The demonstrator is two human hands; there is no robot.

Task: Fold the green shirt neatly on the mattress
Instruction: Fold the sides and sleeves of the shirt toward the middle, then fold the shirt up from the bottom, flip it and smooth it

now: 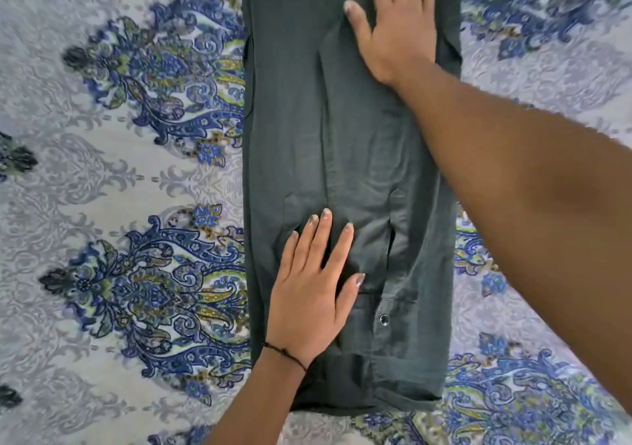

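Observation:
The dark green shirt (345, 143) lies as a long narrow strip down the middle of the mattress (102, 171), its sides folded inward and a sleeve cuff with a metal snap near the close end. My left hand (313, 294) rests flat on the near part of the shirt, fingers spread, a thin black thread around the wrist. Farther up the strip, my right hand (398, 27) presses flat on the cloth with fingers apart, the forearm crossing in from the right. Neither hand grips the fabric. The shirt's far end runs out of the frame.
A grey sheet with blue and green paisley patterns covers the mattress on both sides of the shirt. The near end of the shirt lies close to the bottom of the view.

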